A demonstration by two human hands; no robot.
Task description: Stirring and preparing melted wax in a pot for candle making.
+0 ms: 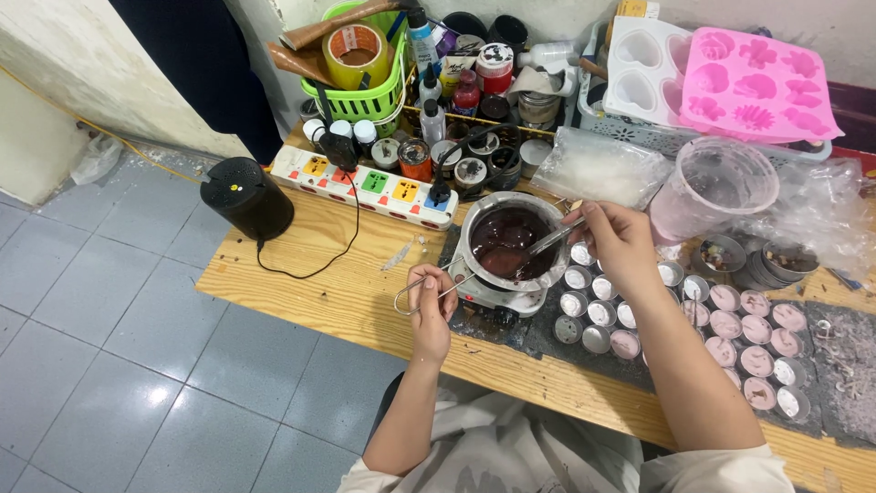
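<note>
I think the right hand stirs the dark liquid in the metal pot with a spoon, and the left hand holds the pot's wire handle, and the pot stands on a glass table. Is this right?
Not fully. The head view shows the metal pot on a wooden table, not glass. The right hand does stir with the spoon, and the left hand holds the wire handle.

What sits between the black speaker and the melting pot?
Head view: bare wooden table crossed by a black cord between speaker and pot.
</note>
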